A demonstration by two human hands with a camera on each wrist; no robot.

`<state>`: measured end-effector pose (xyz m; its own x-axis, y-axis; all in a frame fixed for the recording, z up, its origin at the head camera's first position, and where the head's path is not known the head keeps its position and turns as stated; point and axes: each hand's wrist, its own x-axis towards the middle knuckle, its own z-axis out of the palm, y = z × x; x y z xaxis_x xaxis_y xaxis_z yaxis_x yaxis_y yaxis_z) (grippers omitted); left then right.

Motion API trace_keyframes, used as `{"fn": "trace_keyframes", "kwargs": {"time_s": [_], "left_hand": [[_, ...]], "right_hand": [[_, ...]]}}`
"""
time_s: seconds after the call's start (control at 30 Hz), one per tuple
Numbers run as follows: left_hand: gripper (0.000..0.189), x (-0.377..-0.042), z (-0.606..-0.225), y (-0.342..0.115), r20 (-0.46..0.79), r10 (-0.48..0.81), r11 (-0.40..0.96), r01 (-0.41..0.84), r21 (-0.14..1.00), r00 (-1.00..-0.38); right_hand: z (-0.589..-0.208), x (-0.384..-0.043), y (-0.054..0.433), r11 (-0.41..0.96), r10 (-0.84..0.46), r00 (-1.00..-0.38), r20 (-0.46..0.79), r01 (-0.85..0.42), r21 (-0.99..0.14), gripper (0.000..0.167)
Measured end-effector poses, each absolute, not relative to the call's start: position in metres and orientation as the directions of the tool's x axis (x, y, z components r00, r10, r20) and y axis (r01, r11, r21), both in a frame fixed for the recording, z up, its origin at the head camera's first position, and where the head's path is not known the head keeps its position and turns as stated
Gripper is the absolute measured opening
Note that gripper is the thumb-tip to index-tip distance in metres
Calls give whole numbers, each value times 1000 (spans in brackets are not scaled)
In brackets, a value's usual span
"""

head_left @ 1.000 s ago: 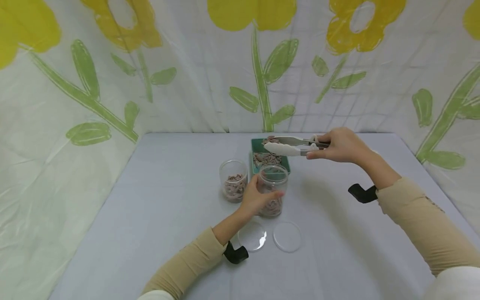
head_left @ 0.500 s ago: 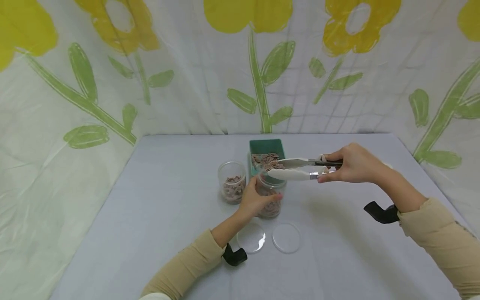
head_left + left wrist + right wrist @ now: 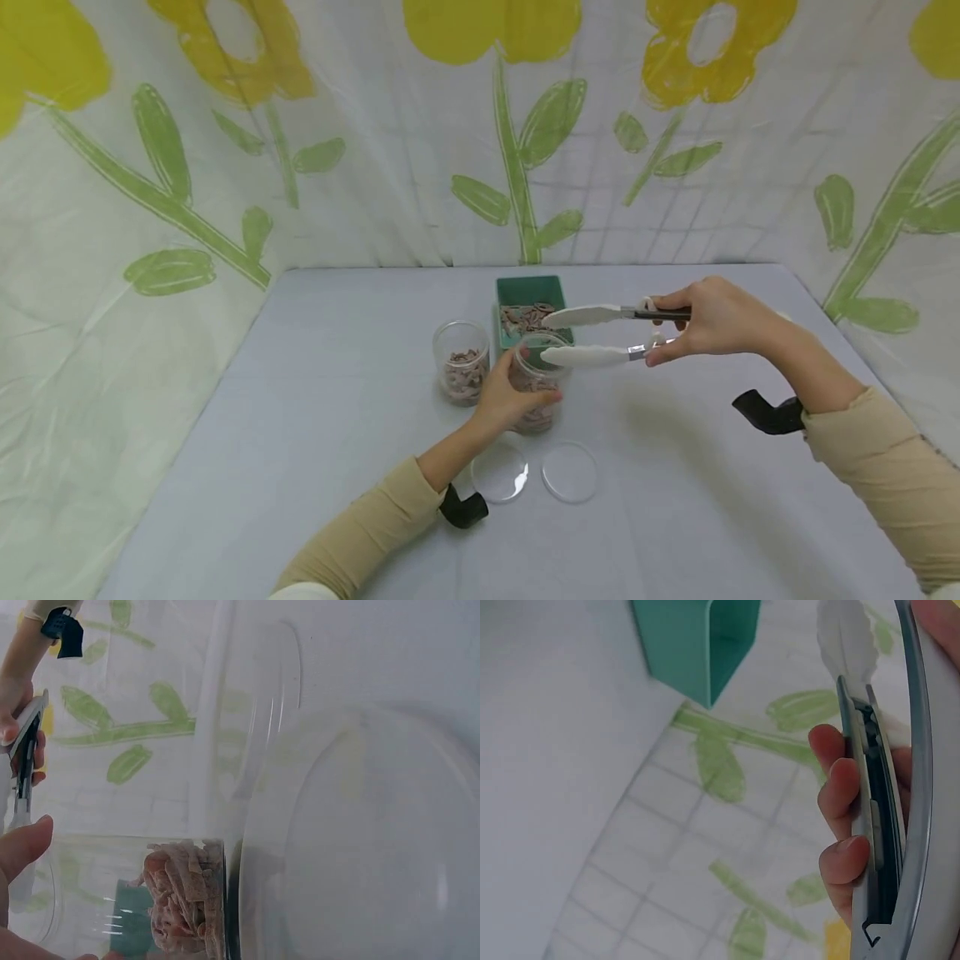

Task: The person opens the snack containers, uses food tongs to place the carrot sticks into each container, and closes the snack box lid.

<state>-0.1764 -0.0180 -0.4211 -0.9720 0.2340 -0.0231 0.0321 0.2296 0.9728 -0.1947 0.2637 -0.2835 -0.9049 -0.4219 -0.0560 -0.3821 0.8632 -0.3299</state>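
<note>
In the head view my left hand (image 3: 501, 402) grips a clear jar (image 3: 536, 417) by its side. Brownish, curled strips (image 3: 184, 900) fill the jar's lower part in the left wrist view. My right hand (image 3: 722, 321) holds white-tipped tongs (image 3: 585, 357), with fingers curled round one arm in the right wrist view. Spread apart, the tong tips hover at the jar's mouth with nothing visible between them. Behind the jar stands a green tray (image 3: 529, 289) holding more brown strips (image 3: 525, 317). A second clear jar (image 3: 462, 375), partly filled with similar strips, stands to the left.
Two clear round lids, a left one (image 3: 500, 473) and a right one (image 3: 570, 472), lie on the white-covered table (image 3: 337, 400) in front of the jars. A flower-printed curtain (image 3: 390, 167) hangs behind the table's far edge.
My right hand has brought the tongs from over the tray toward the jar's mouth. The tongs have spread and let go of the strips they held. My left hand stays on the jar.
</note>
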Motion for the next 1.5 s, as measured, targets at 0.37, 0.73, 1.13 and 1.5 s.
{"fn": "trace_keyframes", "kwargs": {"time_s": [0.37, 0.73, 1.13, 1.5], "left_hand": [[82, -176, -424, -22, -21, 246, 250, 43, 967, -969], [83, -176, -421, -16, -33, 249, 241, 30, 970, -968], [82, -174, -423, -13, -11, 238, 222, 44, 974, -971], [81, -173, -423, -15, -17, 238, 227, 39, 973, -971]], "right_hand": [[-248, -249, 225, 886, -423, -900, -101, -435, 162, 95], [-251, -292, 126, 678, -369, -882, -292, -471, 565, 71], [-289, -299, 93, 628, -217, -922, -321, -383, 678, 26], [-294, -314, 112, 746, -337, -905, -259, -425, 513, 37]]}}
